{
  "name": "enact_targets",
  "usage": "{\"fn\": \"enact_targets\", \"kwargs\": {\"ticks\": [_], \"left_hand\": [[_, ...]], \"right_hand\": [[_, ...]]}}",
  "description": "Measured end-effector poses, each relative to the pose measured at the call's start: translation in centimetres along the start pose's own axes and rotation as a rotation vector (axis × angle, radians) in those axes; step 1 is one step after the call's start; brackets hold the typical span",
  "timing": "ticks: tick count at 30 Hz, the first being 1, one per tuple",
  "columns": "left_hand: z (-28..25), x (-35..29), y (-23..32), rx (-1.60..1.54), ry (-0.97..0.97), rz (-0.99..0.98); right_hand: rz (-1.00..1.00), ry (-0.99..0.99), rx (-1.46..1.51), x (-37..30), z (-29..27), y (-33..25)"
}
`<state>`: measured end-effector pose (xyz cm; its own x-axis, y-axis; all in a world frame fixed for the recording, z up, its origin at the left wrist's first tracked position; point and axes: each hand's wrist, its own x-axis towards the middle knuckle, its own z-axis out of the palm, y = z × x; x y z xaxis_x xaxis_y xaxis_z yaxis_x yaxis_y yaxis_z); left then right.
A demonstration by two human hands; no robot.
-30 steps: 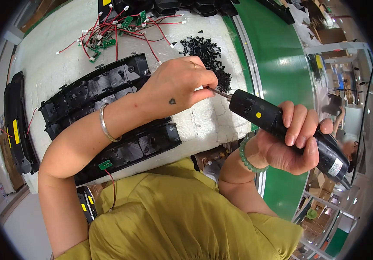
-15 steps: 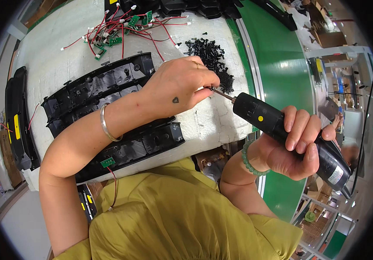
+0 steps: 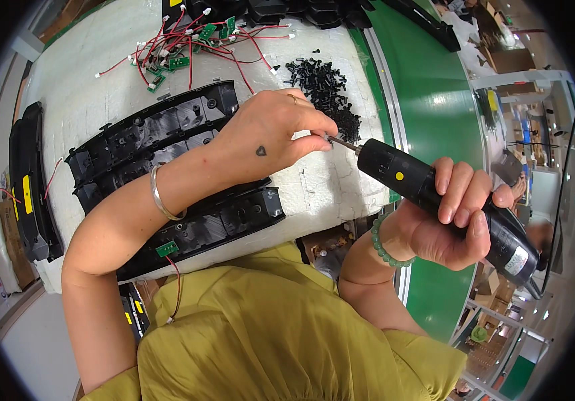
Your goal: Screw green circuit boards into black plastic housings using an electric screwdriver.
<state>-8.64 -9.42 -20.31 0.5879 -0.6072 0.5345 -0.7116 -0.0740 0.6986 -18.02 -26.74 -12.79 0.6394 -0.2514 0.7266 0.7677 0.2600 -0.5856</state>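
Head view: the left hand (image 3: 271, 130) is holding thumb and index finger in a narrow pinch at the tip of the screwdriver bit (image 3: 344, 144); whether a screw is sitting between the fingertips, can't tell, too small. The right hand (image 3: 458, 220) is gripping the black power screwdriver (image 3: 398, 172), fingers wrapping round the body, bit pointing left and far toward the left hand.

Versus half a second ago: little changing. The left hand is turning slightly at the wrist, the right hand and screwdriver are sitting a touch farther from the person, and the bit is still meeting the left fingertips. Panels, wires and screw pile are staying put.

The screwdriver is lying right of the left hand and inside the right, angling across the near right edge of the white tabletop (image 3: 327, 194). The black screw pile (image 3: 321, 83) is lying just beyond the left fingertips. Black panels (image 3: 160, 120) are lying left of the left hand, partly hidden under the forearm. A small green circuit board (image 3: 166, 249) is resting on the nearest panel; wired boards (image 3: 180, 63) are heaping up far left. A green belt (image 3: 428, 120) is running along the right.
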Motion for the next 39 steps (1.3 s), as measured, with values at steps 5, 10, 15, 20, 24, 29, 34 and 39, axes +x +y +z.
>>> {"fn": "enact_targets", "kwargs": {"ticks": [5, 10, 15, 20, 24, 29, 34, 39], "left_hand": [[0.1, 0.1, -0.1, -0.022, 0.040, 0.041], [-0.3, -0.4, -0.1, -0.014, 0.049, 0.011], [-0.3, 0.0, 0.2, -0.034, 0.035, 0.012], [-0.5, -0.2, 0.2, -0.012, 0.025, 0.026], [-0.6, -0.3, 0.4, 0.087, 0.017, 0.065], [-0.9, -0.3, 1.3, 0.309, -0.072, 0.168], [-2.3, -0.8, 1.6, 0.188, -0.095, 0.020], [-4.4, -1.5, 1.9, -0.266, -0.236, -0.565]], "right_hand": [[-0.001, 0.024, -0.023, 0.0, -0.1, 0.1], [-0.025, 0.019, 0.071, 0.0, 0.1, 0.2], [-0.028, 0.019, 0.056, 0.1, 0.3, -0.4], [-0.013, 0.025, 0.058, 0.1, 0.5, -0.3], [-0.007, -0.016, 0.029, 0.1, 0.9, -0.4], [-0.007, -0.094, 0.016, 0.2, 1.2, -1.1], [0.041, -0.151, 0.060, 0.5, 1.6, -0.3], [0.007, -0.079, 0.159, 0.2, 1.8, -0.2]]}}
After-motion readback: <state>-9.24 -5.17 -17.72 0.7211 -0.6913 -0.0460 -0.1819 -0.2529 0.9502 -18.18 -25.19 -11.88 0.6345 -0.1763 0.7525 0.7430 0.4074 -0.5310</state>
